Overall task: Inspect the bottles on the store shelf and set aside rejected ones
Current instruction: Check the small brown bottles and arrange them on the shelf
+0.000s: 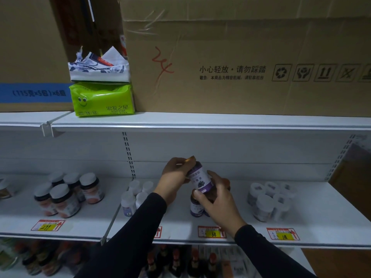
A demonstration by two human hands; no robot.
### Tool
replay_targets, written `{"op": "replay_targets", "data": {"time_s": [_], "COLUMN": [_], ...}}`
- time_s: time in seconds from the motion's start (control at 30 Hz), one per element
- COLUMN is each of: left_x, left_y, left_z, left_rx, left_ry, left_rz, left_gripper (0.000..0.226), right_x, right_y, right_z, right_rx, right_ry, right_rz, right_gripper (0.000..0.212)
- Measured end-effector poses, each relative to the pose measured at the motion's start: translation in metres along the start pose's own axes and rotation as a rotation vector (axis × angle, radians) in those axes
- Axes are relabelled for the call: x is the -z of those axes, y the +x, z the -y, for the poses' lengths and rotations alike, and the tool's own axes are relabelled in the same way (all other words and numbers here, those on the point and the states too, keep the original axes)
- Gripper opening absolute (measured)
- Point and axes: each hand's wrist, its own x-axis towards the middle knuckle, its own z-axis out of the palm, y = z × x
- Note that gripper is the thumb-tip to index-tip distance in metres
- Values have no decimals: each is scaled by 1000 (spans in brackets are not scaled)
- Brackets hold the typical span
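both hands grip one purple-labelled bottle (tilted): left hand at cap, right hand below.

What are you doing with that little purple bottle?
A person is holding one purple-labelled bottle up in front of the white shelf with both hands. The left hand grips its top end and the right hand holds its lower end, tilting it as if to check it. More bottles stand on the shelf, including another purple one just below.

Two hands, two purple-labelled bottles, five dark jars far left, perhaps four white bottles, five wrapped jars right, two tissue packs.
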Motion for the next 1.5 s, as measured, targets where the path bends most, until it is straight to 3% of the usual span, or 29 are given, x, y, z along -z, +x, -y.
{"op": "replay_targets", "data": {"time_s": [0.1, 0.47, 0.7, 0.9, 1.07, 1.23, 1.37, 1.5], "left_x": [-2, -4, -3, -3, 0, 2, 3, 8], "left_y": [0, 4, 4, 6, 5, 4, 5, 2], "left_z": [1, 1, 5, 4, 3, 4, 5, 0], "left_rx": [2, -29, -69, 125, 255, 277, 123, -122], "left_ry": [-1, 80, 201, 163, 241, 240, 71, 166], "left_rz": [-42, 43, 112, 76, 86, 85, 90, 230], "left_gripper": [41, 29, 45, 27, 50, 45, 31, 68], "right_x": [0, -1, 1, 5, 2, 2, 4, 5], "right_y": [2, 5, 5, 8, 9, 7, 4, 6], "right_z": [2, -1, 2, 5, 5, 4, 6, 3], "right_rx": [2, 39, 66, 83, 122, 117, 88, 82], "right_ry": [-18, -133, -130, -192, -235, -225, -194, -146], "right_rz": [7, 17, -2, 28, 56, 68, 77, 46], "right_gripper": [67, 43, 48, 78, 74, 75, 69, 71]}}
